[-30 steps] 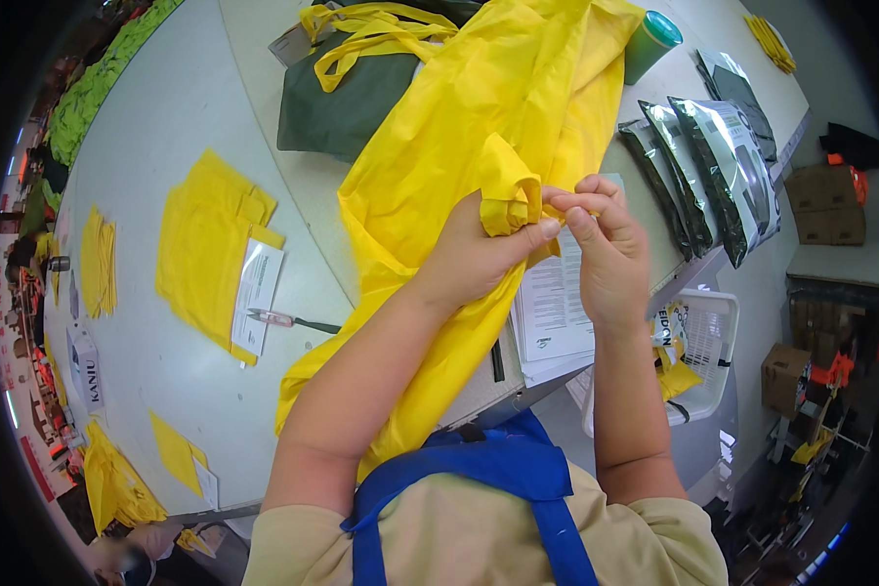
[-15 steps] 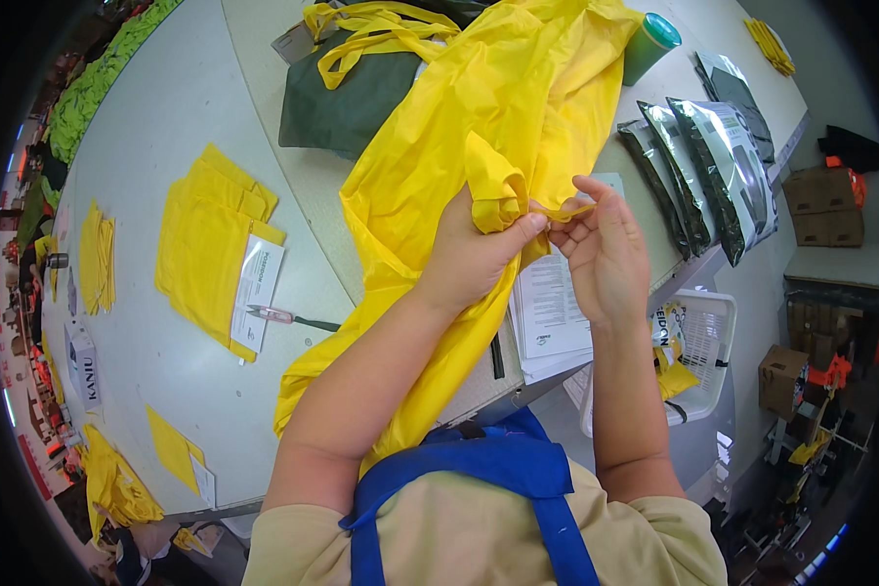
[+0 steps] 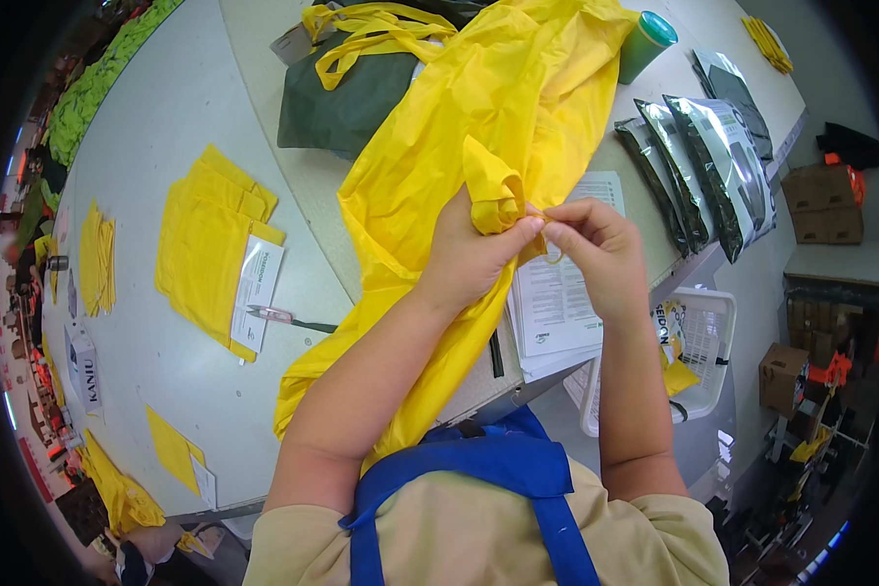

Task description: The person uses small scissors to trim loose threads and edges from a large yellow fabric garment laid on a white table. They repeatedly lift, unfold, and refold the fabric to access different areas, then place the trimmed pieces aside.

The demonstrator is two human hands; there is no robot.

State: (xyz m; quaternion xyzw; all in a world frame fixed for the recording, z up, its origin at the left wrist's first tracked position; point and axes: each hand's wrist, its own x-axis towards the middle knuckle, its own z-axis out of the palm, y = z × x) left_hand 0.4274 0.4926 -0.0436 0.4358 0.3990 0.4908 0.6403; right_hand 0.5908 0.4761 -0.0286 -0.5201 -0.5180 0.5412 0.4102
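Note:
A large yellow garment of smooth, thin fabric (image 3: pixel 469 107) spreads over the table and hangs down toward my lap. My left hand (image 3: pixel 471 254) is closed round a bunched part of it, with a rolled fold standing up above the thumb. Close against that thumb, my right hand (image 3: pixel 606 256) pinches a narrow yellow strap, and a small loop of the strap (image 3: pixel 556 259) hangs below the fingertips. The fingers hide the rest of the strap. Beneath my hands lies a stack of printed sheets (image 3: pixel 555 313).
Left lie folded yellow pieces (image 3: pixel 205 234) with a card and thread snips (image 3: pixel 272 313). A dark green bag (image 3: pixel 337 107) and a green cylindrical container (image 3: pixel 645 49) flank the garment. Packed plastic bags (image 3: pixel 718 166) lie right, above a white basket (image 3: pixel 713 332).
My right hand's fingers have gone from spread, with the strap stretched across them, to a pinch beside my left thumb. My left hand keeps its grip on the bunched fabric.

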